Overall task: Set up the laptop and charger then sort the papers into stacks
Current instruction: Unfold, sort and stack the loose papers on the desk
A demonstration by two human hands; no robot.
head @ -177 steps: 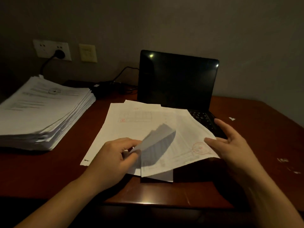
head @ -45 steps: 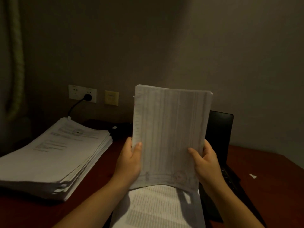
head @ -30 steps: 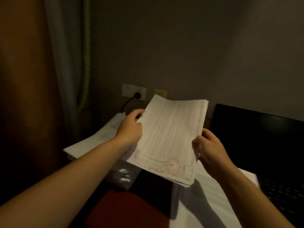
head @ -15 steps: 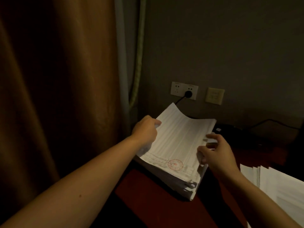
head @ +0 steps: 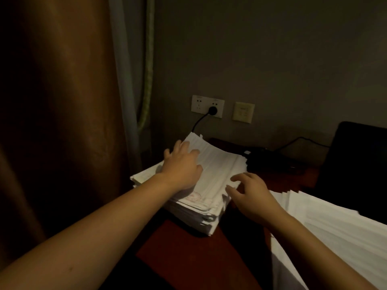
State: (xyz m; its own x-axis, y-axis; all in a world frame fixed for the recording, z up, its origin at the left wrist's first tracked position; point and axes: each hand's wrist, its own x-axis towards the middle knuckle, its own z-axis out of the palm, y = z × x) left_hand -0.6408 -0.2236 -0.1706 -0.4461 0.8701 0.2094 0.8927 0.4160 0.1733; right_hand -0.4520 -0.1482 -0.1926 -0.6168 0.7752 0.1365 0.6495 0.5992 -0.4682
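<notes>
Fingers of the left hand lie flat, spread on the tall paper stack at the left of the surface. The right hand touches its edge, loosely open, holding nothing. The sheaf held moments ago now tops the stack: one batch sorted.

A thick white stack lay left, loose sheets right. The dark laptop stood open behind, charger plugged in.

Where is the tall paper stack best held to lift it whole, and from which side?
Take the tall paper stack low on its two long sides, from left and right, under the bottom sheets: it is thick and ragged, so a top pinch would likely shed pages.
</notes>
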